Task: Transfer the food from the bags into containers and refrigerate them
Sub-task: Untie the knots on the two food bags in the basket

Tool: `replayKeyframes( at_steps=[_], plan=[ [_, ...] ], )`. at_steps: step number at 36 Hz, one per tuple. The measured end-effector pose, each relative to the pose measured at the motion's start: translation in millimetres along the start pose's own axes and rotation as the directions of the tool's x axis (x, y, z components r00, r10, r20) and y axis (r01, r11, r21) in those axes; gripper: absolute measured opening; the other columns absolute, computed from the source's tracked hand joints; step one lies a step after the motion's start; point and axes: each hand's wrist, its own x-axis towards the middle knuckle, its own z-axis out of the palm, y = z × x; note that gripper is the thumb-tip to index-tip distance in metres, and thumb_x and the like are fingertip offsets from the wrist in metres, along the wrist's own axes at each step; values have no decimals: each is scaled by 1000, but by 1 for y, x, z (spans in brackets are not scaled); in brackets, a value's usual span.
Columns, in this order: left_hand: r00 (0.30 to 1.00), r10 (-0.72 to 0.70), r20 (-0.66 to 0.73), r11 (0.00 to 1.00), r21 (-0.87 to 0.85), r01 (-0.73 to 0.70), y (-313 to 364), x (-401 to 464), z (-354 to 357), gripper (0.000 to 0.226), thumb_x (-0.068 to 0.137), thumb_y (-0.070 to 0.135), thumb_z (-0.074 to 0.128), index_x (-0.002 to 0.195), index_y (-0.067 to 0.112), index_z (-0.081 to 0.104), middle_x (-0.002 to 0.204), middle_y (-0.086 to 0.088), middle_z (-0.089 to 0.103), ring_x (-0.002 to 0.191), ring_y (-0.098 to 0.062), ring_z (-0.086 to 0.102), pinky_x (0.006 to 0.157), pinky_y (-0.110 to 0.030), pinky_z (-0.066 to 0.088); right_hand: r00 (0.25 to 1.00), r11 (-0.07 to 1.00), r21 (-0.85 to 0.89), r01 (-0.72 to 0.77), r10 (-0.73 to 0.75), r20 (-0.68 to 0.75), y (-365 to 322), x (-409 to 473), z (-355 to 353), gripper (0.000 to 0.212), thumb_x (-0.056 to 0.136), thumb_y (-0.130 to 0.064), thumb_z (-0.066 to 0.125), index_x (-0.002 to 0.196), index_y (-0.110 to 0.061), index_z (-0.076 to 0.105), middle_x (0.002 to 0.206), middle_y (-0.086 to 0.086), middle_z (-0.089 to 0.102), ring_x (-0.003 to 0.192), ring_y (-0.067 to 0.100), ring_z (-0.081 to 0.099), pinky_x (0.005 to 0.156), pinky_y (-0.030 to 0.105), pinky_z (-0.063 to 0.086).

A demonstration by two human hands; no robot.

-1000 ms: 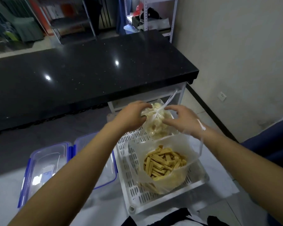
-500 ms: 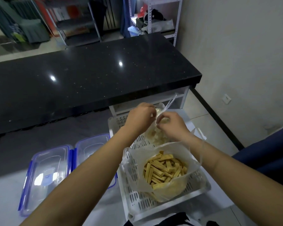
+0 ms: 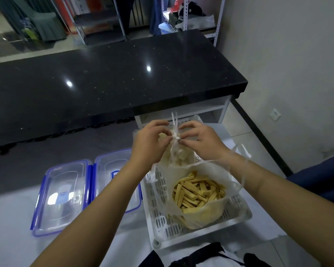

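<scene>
Behind your hands runs a long black counter, shiny, with a grey wall on its right end and metal shelves past its far edge; below it lies a pale table that carries everything. Your left hand and your right hand meet at the far end of the white basket; the fingers of both are curled, and their tips pinch the knot on the tied bag from each side; the bag's thin ends stick up above the knot. You can see pale lumps of food inside that bag; it sits in the basket's far end. Just nearer to you in the same basket, an open bag holds yellow sticks of food, and its loose handle loops round your right wrist. Left of the basket, two clear boxes with blue clips lie side by side, lids on; your left arm crosses over the right one.
</scene>
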Motion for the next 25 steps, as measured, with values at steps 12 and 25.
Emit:
replayKeyframes(
  at_steps=[12, 25],
  plan=[
    [935, -350, -50, 918, -217, 332, -20, -44, 4, 8, 82, 16, 81, 78, 18, 75, 111, 0, 68, 113, -23, 62, 99, -41, 47, 989, 972, -230, 45, -10, 149, 16, 9, -7, 16, 91, -22, 71, 103, -15, 78, 119, -2, 58, 115, 17, 53, 98, 32, 42],
    [991, 53, 124, 974, 214, -79, -27, -44, 14, 37, 86, 26, 72, 123, 27, 68, 124, 3, 66, 116, -19, 54, 85, -28, 42, 974, 978, -200, 54, -7, 229, 6, 0, 8, 5, 88, -25, 73, 92, -27, 72, 124, -6, 56, 116, 13, 51, 96, 29, 39]
  ],
)
